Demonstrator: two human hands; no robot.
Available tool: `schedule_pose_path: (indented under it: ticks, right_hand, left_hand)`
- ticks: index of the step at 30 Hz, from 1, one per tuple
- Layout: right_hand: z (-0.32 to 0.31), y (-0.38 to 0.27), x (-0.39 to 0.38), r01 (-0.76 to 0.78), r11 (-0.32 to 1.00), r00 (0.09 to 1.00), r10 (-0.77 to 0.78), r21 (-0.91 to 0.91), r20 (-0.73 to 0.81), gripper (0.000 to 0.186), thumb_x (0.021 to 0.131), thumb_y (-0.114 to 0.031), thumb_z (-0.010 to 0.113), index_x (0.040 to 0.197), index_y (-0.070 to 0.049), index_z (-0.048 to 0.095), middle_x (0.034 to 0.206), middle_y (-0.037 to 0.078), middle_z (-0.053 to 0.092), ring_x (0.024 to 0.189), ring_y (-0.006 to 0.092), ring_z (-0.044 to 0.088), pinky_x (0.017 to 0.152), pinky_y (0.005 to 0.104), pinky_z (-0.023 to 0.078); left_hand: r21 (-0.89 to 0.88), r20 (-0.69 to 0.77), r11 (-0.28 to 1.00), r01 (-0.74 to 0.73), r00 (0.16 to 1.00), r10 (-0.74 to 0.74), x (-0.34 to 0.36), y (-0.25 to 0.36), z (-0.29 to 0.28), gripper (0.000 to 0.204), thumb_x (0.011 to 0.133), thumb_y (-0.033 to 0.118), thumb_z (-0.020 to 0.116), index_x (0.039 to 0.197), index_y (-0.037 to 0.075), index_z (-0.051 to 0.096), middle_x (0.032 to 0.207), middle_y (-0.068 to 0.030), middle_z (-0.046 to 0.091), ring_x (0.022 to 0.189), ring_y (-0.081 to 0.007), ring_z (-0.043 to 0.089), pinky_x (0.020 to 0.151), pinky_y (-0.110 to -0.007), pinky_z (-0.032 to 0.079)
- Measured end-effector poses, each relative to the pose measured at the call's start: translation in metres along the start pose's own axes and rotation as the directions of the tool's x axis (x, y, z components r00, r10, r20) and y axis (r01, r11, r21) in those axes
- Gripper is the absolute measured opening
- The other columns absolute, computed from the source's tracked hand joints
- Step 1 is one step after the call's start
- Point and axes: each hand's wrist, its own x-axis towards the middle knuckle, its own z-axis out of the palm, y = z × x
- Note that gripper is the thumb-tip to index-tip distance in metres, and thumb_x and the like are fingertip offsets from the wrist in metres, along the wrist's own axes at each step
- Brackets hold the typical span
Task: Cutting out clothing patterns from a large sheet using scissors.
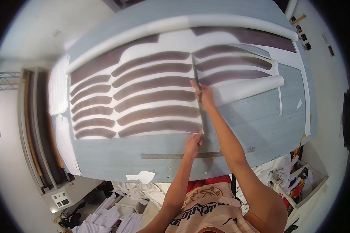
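A white printed sheet (158, 108) with rows of curved dark brown strip shapes lies spread on the blue-grey table (256, 124). My right hand (206, 96) is closed around the handles of dark scissors (195, 72). Their long blades point away from me along the gap between the left strips and those on the right. My left hand (193, 143) pinches the sheet's near right corner, below the scissors. To the right of the blades, the right-hand part (235, 62) carries several brown strips, and its near edge curls into a roll (249, 88).
A long white roll (182, 22) lies across the far side. Near me are a metal ruler (198, 155) and a white scrap (144, 177). A narrow white strip (280, 101) lies at right. Under the table's near edge are heaps of white scraps (105, 219).
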Motion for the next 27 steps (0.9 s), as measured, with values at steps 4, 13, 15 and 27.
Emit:
schedule_pose_path:
  ticks: [4,13,15,27]
  right_hand:
    - [0.008,-0.006,0.005,0.013,0.999,1.000,-0.013,0.044,-0.006,0.055,0.075,-0.049,0.089,0.058,-0.014,0.050,0.052,-0.004,0.048,0.039,0.0075,0.047,0.039,0.0250,0.038]
    - [0.018,-0.017,0.020,0.001,0.994,1.000,0.001,0.109,-0.017,0.053,0.077,-0.048,0.088,0.060,-0.015,0.050,0.053,-0.004,0.049,0.041,0.0071,0.049,0.040,0.0245,0.041]
    - [0.018,-0.015,0.017,0.024,0.993,1.000,-0.022,0.115,-0.015,0.054,0.078,-0.049,0.087,0.059,-0.015,0.050,0.053,-0.004,0.048,0.041,0.0074,0.048,0.040,0.0250,0.039]
    - [-0.103,-0.034,-0.116,0.222,0.974,0.973,-0.217,-0.054,0.078,0.048,0.087,-0.034,0.083,0.058,-0.010,0.051,0.049,-0.003,0.048,0.037,0.0086,0.046,0.037,0.0258,0.031]
  left_hand:
    - [0.011,-0.040,1.000,0.005,0.999,-0.004,0.002,-0.001,0.000,0.023,0.093,0.026,0.077,0.083,0.009,0.065,0.060,0.0057,0.041,0.055,-0.0108,0.048,0.054,-0.028,0.039]
    - [0.002,-0.036,1.000,0.004,0.999,-0.004,0.002,-0.002,0.000,0.021,0.093,0.026,0.077,0.086,0.009,0.067,0.060,0.0049,0.042,0.055,-0.0117,0.048,0.054,-0.029,0.040]
    - [-0.013,-0.008,1.000,0.009,1.000,-0.009,0.004,-0.003,0.000,0.021,0.092,0.026,0.077,0.086,0.009,0.067,0.060,0.0049,0.042,0.055,-0.0117,0.048,0.053,-0.029,0.040]
    - [0.121,0.082,0.984,0.129,0.987,-0.140,-0.002,-0.002,0.047,0.075,0.087,0.066,0.066,0.125,0.002,0.060,0.085,-0.0046,0.059,0.078,-0.0198,0.061,0.072,-0.039,0.053]
